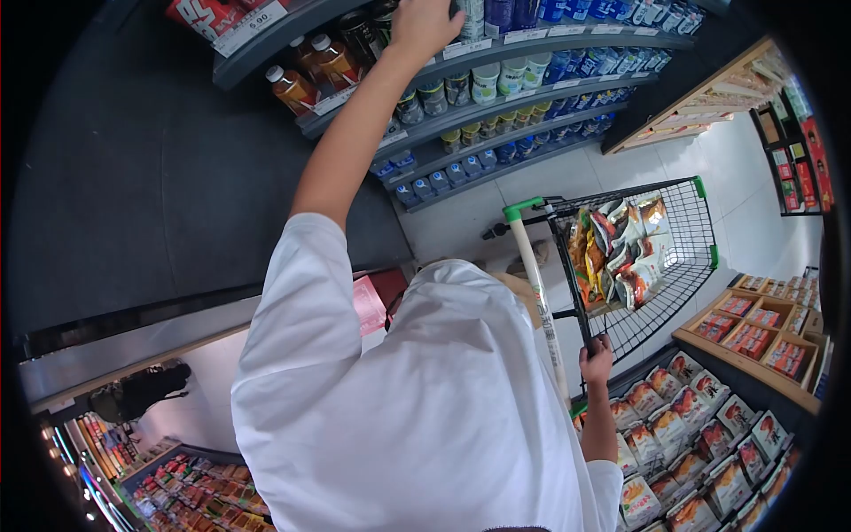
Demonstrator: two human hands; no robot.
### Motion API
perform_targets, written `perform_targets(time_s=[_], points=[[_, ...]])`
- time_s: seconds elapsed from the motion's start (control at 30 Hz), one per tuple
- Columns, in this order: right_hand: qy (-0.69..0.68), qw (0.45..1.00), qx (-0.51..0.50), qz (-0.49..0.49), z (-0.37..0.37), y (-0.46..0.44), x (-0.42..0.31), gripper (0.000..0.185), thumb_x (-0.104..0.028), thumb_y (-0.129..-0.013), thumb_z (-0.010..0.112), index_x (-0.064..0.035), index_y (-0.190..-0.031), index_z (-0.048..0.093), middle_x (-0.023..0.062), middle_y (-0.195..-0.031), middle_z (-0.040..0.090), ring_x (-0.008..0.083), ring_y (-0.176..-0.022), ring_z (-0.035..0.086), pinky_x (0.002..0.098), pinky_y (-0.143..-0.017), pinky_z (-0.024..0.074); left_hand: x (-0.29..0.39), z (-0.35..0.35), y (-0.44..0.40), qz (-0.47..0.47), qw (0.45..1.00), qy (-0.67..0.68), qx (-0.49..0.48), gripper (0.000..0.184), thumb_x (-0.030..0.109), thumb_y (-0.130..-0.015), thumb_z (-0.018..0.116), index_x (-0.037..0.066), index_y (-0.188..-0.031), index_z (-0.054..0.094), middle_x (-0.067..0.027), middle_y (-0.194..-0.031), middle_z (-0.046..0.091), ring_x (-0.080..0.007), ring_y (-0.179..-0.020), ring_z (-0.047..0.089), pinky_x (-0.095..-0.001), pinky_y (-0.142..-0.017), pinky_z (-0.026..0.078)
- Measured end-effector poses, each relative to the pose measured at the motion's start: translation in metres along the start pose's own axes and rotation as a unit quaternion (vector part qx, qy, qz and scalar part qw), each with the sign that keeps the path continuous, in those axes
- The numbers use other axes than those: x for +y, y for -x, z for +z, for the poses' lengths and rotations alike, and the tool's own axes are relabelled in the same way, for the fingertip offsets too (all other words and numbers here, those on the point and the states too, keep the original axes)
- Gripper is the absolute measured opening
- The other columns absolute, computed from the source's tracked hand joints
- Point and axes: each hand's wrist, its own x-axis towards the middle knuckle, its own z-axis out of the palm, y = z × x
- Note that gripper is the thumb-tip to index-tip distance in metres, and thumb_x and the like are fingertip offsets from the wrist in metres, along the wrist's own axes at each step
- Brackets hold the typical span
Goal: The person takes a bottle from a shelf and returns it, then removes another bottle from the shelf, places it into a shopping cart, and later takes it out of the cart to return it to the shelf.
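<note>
My left hand (425, 27) reaches up to a shelf of drinks at the top edge. Its fingers run out of the frame, so I cannot tell if they hold anything. Dark cans (362, 37) stand on one side of it, and a pale patterned can (472, 19) on the other. Lower right, my right hand (598, 359) is closed around the black rear rim of a shopping cart (683, 266). Several snack-like bags (620, 253) lie in the cart's wire basket. The pale push bar (529, 253) with green ends runs beside that rim.
Curved drink shelves (558, 86) with price tags hold bottles and cans. Amber bottles (292, 89) stand at their left end. Packaged food (700, 434) fills a display near my right arm. A wooden compartment stand (753, 332) is beyond the cart on the tiled floor (558, 173).
</note>
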Motion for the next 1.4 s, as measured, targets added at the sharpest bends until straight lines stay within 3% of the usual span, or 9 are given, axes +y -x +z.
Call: perform_targets(time_s=[0.23,0.63,0.97,1.13,1.27,1.37,1.4], points=[[0.004,1.000,-0.005,0.016,-0.003,-0.004,-0.009,0.008,-0.007,-0.074,0.061,-0.0001,-0.074,0.057,0.0201,-0.077,0.058,0.0428,-0.086,0.059,0.0499,-0.076,0.0514,0.009,0.032,-0.035,-0.028,0.998,-0.012,-0.052,0.057,0.038,-0.089,0.073,0.018,-0.138,0.052,-0.0170,-0.110,0.072,-0.0405,-0.098,0.071,-0.0524,-0.089,0.054],[0.021,0.999,0.005,0.029,0.001,-0.010,-0.018,0.010,-0.008,-0.076,0.063,0.0002,-0.077,0.057,0.0208,-0.090,0.060,0.0453,-0.082,0.059,0.0516,-0.073,0.0502,-0.003,0.034,-0.049,-0.043,0.997,-0.010,-0.061,0.062,0.040,-0.089,0.074,0.019,-0.142,0.048,-0.0189,-0.110,0.073,-0.0416,-0.100,0.071,-0.0537,-0.090,0.054],[0.021,0.999,-0.001,0.029,0.007,-0.021,-0.020,0.010,-0.009,-0.077,0.063,-0.0001,-0.077,0.059,0.0198,-0.091,0.059,0.0454,-0.082,0.061,0.0527,-0.073,0.0515,-0.009,0.053,-0.043,-0.065,0.997,0.001,-0.032,0.067,0.041,-0.089,0.074,0.019,-0.145,0.046,-0.0204,-0.110,0.073,-0.0425,-0.101,0.070,-0.0547,-0.091,0.053],[0.028,0.999,-0.005,0.015,0.008,-0.022,-0.018,0.011,-0.008,-0.077,0.063,0.0018,-0.078,0.058,0.0216,-0.093,0.060,0.0466,-0.084,0.060,0.0529,-0.075,0.0512,0.004,0.049,-0.031,-0.070,0.997,0.013,0.027,0.065,0.040,-0.089,0.075,0.019,-0.144,0.047,-0.0215,-0.107,0.074,-0.0417,-0.101,0.071,-0.0536,-0.090,0.055],[0.030,0.999,-0.015,0.010,0.008,-0.021,-0.017,0.013,-0.009,-0.077,0.064,0.0031,-0.081,0.059,0.0222,-0.095,0.059,0.0472,-0.086,0.060,0.0537,-0.076,0.0507,0.007,0.055,-0.029,-0.102,0.993,0.053,0.037,0.073,0.044,-0.087,0.075,0.017,-0.147,0.042,-0.0283,-0.102,0.071,-0.0445,-0.099,0.070,-0.0571,-0.083,0.057],[0.025,1.000,-0.014,0.002,0.009,-0.021,-0.014,0.013,-0.008,-0.077,0.064,0.0036,-0.081,0.059,0.0223,-0.094,0.059,0.0471,-0.086,0.060,0.0540,-0.076,0.0503,0.018,0.054,-0.018,-0.145,0.982,0.085,0.081,0.079,0.042,-0.087,0.075,0.014,-0.150,0.036,-0.0333,-0.114,0.065,-0.0504,-0.102,0.067,-0.0589,-0.084,0.056],[0.029,0.999,-0.014,0.000,0.007,-0.022,-0.018,0.013,-0.007,-0.076,0.064,0.0042,-0.080,0.058,0.0223,-0.093,0.059,0.0469,-0.086,0.060,0.0542,-0.076,0.0498,0.027,0.050,-0.013,-0.160,0.978,0.093,0.095,0.081,0.033,-0.086,0.076,0.011,-0.151,0.033,-0.0348,-0.127,0.054,-0.0523,-0.111,0.061,-0.0568,-0.089,0.054]])
